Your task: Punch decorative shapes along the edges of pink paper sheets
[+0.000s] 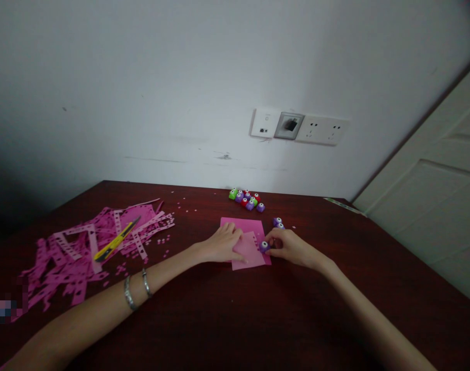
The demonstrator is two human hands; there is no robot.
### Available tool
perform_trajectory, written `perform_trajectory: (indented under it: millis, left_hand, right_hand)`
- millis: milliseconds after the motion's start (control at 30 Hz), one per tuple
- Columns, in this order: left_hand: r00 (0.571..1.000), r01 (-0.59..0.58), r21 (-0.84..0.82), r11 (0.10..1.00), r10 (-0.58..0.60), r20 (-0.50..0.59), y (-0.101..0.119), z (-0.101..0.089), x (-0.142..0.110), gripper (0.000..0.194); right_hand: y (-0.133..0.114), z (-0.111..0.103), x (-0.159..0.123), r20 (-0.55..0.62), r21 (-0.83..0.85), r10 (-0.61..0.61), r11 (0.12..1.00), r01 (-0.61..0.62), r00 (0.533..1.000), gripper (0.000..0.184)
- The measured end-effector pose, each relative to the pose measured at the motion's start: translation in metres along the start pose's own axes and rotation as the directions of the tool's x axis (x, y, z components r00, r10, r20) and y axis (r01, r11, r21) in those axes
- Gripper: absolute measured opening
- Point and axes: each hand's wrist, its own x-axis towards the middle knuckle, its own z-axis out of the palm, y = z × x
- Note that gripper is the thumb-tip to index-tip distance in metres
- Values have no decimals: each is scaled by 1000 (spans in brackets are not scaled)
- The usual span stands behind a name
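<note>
My left hand (220, 244) lies flat on a light pink sheet of paper (251, 257), thumb spread away from the fingers. Under that sheet is a brighter pink paper (247, 223), its far part showing. A row of small punched holes runs along the light sheet's right edge. There, my right hand (292, 247) pinches a small purple craft punch (264, 247) between thumb and fingers. Whether the paper sits inside the punch's slot is too small to tell. Just beyond my right hand stand two more purple punches (278, 222), partly behind its fingers.
Several green, red and purple punches (247, 199) cluster near the wall. A yellow utility knife (117, 241) rests on a heap of punched pink paper strips (78, 263) at the left. A ruler-like strip (345, 206) lies at the far right. Sockets (322, 129) are on the wall.
</note>
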Motion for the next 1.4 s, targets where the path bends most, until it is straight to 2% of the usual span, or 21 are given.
perform_trajectory:
  millis: [67,200,333,600,767,833,900,1000,1100,1167,1233,1400]
  left_hand:
    - [1000,1,-10,1000,-1,24,0,-3,-1,63]
    - [999,-19,-16,1000,19,30,-3,-6,-2,68]
    - [1000,-15,-46,999,15,11,-7,-9,-3,67]
    - [1000,-14,-100,995,16,12,-15,-9,-2,55]
    - [1000,-23,-104,994,24,8,-13,-11,-4,54]
    - [999,-29,-111,993,27,-20,-12,-13,-4,52]
    - [995,-28,-113,993,18,-94,-14,-15,-2,46]
    - [965,2,-140,990,-39,-260,-28,-22,11,32]
    - [909,114,-258,959,-205,-364,-55,-33,36,20]
    - [872,199,-331,922,-321,-369,-75,-40,56,20]
    - [857,256,-362,897,-383,-344,-92,-44,75,20]
    - [888,263,-364,893,-372,-270,-115,-41,108,24]
  right_hand:
    - [4,-6,-3,56,54,85,995,-88,995,17]
    - [16,-18,-9,177,134,258,950,-283,950,21]
    - [24,-26,-12,193,113,333,927,-359,923,17]
    - [26,-28,-13,215,95,359,918,-385,908,13]
    - [19,-33,-15,213,93,370,914,-396,904,20]
    - [12,-37,-16,177,92,361,920,-380,916,21]
    - [4,-41,-17,136,95,339,931,-353,931,19]
    - [-8,-44,-18,97,102,292,948,-301,952,15]
    - [-16,-45,-18,89,119,258,956,-267,962,16]
    - [-18,-45,-17,92,130,250,957,-261,964,17]
    - [-18,-44,-17,94,138,242,957,-254,966,18]
    - [-14,-39,-16,96,142,214,964,-226,972,22]
